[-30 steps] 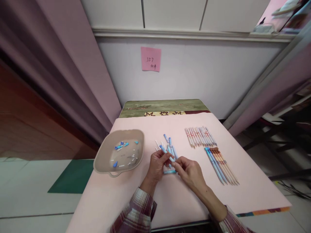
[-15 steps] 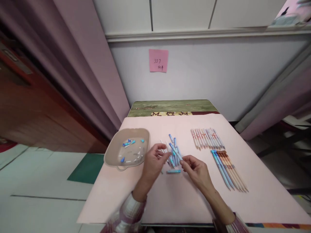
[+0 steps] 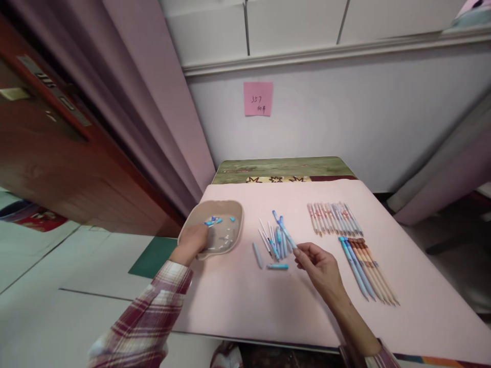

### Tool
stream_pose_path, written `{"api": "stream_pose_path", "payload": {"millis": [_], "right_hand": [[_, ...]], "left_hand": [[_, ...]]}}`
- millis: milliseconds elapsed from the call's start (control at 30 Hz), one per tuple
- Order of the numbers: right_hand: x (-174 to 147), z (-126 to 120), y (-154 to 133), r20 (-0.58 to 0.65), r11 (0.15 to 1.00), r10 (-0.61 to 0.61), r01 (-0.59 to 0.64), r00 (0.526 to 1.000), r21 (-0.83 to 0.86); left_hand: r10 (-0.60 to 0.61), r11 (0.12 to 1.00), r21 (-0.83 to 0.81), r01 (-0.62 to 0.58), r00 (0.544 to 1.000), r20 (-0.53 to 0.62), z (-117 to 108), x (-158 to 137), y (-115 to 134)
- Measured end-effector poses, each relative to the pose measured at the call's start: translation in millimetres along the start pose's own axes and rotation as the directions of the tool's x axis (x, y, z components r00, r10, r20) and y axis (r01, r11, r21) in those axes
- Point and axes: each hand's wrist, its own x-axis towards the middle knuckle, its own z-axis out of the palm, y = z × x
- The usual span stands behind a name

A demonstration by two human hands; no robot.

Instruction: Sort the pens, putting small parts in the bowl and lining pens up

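Note:
Over the near left part of a beige plastic basin (image 3: 241,225), my left hand (image 3: 194,239) reaches down, its fingers hidden behind the back of the hand. Small blue pen parts (image 3: 218,221) and short white bits (image 3: 227,240) lie on the basin's bottom. Between thumb and fingers, my right hand (image 3: 318,266) holds a light blue pen (image 3: 288,236) by its near end, slanting up and left. Beneath it is a loose pile of blue pen barrels (image 3: 283,249) and thin white refills (image 3: 264,240). A pale barrel (image 3: 257,255) and a blue piece (image 3: 277,266) lie nearby.
A row of pale patterned pens (image 3: 333,220) lies at the right of the pink-covered table (image 3: 238,301). Nearer stands a second row, with blue pens (image 3: 353,268) beside brown-topped ones (image 3: 374,273). The wall bears a pink note (image 3: 258,99).
My left hand has moved left from the pile to the basin. A pale barrel now shows left of the pile. My right hand still holds the pen. The view has shifted slightly.

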Motion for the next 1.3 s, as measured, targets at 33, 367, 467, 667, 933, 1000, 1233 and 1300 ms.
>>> {"api": "stream_pose_path", "payload": {"millis": [33, 367, 467, 667, 933, 1000, 1233, 1300], "right_hand": [[-0.8, -1.6, -1.5, -0.007, 1.0, -0.005, 0.005, 1.0, -0.001], [-7.1, -10.7, -1.7, -0.063, 0.997, -0.076, 0.077, 0.995, 0.013], [-14.4, -14.9, -7.4, -0.046, 0.972, -0.197, 0.188, 0.979, -0.142], [-28.6, -28.0, -29.9, -0.054, 0.849, -0.439, 0.394, 0.897, -0.351], [-32.4, -32.9, -31.6, -0.081, 0.846, -0.436, 0.377, 0.897, -0.377], [-32.3, -33.5, -30.5, -0.077, 0.848, -0.432, 0.375, 0.899, -0.374], [-32.1, -38.1, -30.1, -0.083, 0.837, -0.449, 0.386, 0.89, -0.387], [-32.5, -38.3, -30.5, -0.074, 0.835, -0.449, 0.388, 0.891, -0.389]], "left_hand": [[0.003, 1.0, 0.005, -0.003, 1.0, 0.0, 1.3, 0.4, 1.4], [-0.021, 0.828, -0.528, -0.188, 0.931, -0.364, -33.0, -43.6, 28.3], [0.038, 0.135, -0.95, -0.281, 0.96, -0.278, -27.6, -74.7, 74.3], [0.217, -0.348, -0.93, -0.116, 0.955, -0.2, -0.6, -100.4, 141.9], [0.228, -0.322, -0.935, -0.152, 0.946, -0.232, -0.8, -106.0, 143.2], [0.223, -0.313, -0.936, -0.159, 0.946, -0.236, -2.4, -108.1, 143.3], [0.204, -0.295, -0.939, -0.179, 0.948, -0.245, -8.0, -111.2, 144.5], [0.205, -0.285, -0.942, -0.179, 0.948, -0.242, -9.8, -112.2, 144.8]]}}
